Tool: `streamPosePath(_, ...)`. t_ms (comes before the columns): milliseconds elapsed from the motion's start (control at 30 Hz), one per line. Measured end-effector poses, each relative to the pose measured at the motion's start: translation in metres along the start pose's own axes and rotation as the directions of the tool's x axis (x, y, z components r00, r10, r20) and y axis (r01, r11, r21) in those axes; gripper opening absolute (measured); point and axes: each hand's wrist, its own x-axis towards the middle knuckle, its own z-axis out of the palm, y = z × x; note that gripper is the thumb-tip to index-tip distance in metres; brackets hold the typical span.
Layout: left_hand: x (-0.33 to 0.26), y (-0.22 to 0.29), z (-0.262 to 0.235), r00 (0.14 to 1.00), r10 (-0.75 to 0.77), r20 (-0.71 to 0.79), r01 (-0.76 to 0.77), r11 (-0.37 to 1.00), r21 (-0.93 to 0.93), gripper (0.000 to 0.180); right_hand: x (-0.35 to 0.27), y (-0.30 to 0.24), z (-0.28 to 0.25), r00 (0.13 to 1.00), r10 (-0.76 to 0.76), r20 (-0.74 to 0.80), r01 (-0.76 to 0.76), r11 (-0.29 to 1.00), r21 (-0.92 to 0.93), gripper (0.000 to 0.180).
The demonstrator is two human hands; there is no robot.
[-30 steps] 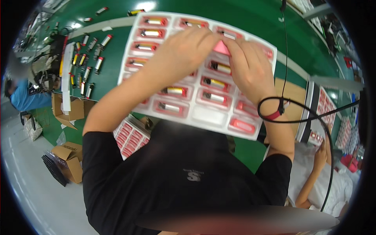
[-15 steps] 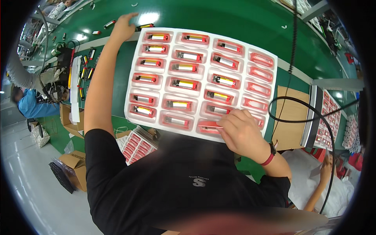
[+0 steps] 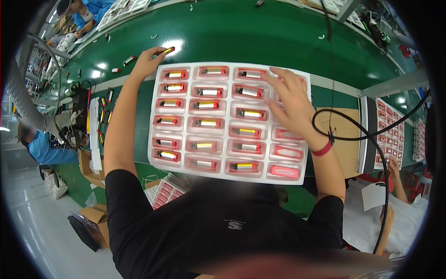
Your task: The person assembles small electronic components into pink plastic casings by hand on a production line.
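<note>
My left hand is above the far left corner of a white molded tray. It pinches a small battery unit with a red end and yellow wrap. My right hand is over the tray's far right part, fingers spread, and nothing shows in them. Its fingertips are close to the third column and hide some right-hand pockets. Red shells fill the pockets; those in the three left columns hold silver-and-yellow units. At the near right corner, a red shell lies with its smooth, marked face up.
Loose units lie on the green bench, more beside a white strip on the left. A black cable loops right of the tray, over a cardboard sheet. Another filled tray is farther right. Co-workers sit left and right.
My left hand now has a battery unit. My right hand has left the near edge and moved far. The third column's near pocket now shows a unit; a shell lies face up at the corner.
</note>
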Motion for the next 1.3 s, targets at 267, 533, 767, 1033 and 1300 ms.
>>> streamPosePath(267,-0.032,0.238,0.067,0.890,0.108,0.444,0.216,0.756,-0.618,0.036,0.052,0.018,0.009,0.909,0.339,0.243,-0.328,0.221,0.918,0.034)
streamPosePath(533,-0.031,0.268,0.109,0.903,0.244,0.353,0.136,0.618,-0.775,0.037,0.037,0.060,-0.018,0.856,0.430,0.289,-0.393,0.174,0.903,0.014)
streamPosePath(767,-0.009,0.286,0.138,0.922,0.375,0.101,-0.297,0.848,-0.439,0.033,0.026,0.094,-0.042,0.890,0.447,0.087,-0.298,0.427,0.854,0.018)
streamPosePath(1033,0.014,0.321,0.205,0.775,0.515,0.366,-0.591,0.796,0.129,0.033,0.012,0.145,-0.061,0.791,0.611,0.048,-0.258,0.262,0.930,0.021)
streamPosePath(1300,0.000,0.300,0.160,0.891,0.401,0.214,-0.287,0.862,-0.418,0.032,0.019,0.106,-0.066,0.843,0.535,0.045,-0.097,0.069,0.993,0.022)
